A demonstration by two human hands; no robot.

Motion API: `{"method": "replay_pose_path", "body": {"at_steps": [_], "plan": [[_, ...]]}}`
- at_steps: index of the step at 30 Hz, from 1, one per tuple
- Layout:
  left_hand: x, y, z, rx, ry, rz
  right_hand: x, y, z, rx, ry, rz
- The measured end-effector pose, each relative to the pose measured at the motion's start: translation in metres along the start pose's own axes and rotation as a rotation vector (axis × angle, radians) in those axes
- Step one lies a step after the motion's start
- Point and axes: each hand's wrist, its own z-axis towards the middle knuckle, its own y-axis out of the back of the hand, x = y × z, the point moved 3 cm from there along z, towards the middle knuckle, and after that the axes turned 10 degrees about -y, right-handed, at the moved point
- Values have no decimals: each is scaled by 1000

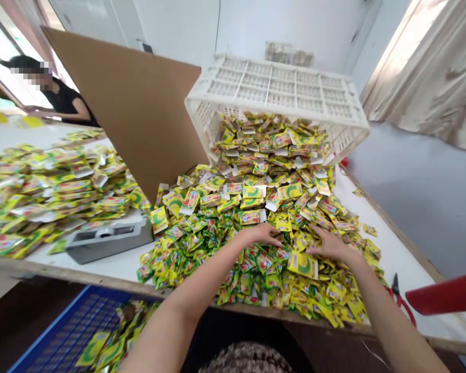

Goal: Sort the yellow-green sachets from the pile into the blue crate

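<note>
A heap of small yellow and green packets (202, 243) covers the table in front of me. My left hand (264, 234) rests on the heap, its fingers stretched out and apart over the small packets. To its right, my right hand (331, 244) is also open, fingertips down among the packets. Just below the right thumb lies a larger flat yellow box (303, 264) with a green curved mark; whether the thumb touches it I cannot tell. Flat yellow boxes with white flaps (254, 191) lie behind the hands, spilling from a white plastic crate (281, 85) tipped on its side.
A cardboard sheet (140, 103) stands upright at left, near a grey tape dispenser (108, 238) and another box pile (62, 191). Red-handled pliers or cutters (398, 298) and a red object (446, 294) are at right. A blue basket (66, 331) sits below. A person (62, 98) works beyond.
</note>
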Motion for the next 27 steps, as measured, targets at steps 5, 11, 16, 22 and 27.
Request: {"method": "replay_pose_path", "body": {"at_steps": [5, 11, 16, 22, 27], "plan": [[-5, 185, -15, -623, -49, -454, 45, 116, 66, -158, -42, 670], [-15, 373, 5, -1164, -177, -543, 139, 225, 204, -171, 232, 1371], [-11, 397, 24, -1232, -274, -789, 165, 246, 248, -275, 297, 1707], [-4, 329, -19, -1226, -283, -681, 137, 195, 196, -292, 395, 1690], [-11, 279, -54, -1193, -267, -783, 131, 160, 153, -243, 376, 1647]]}}
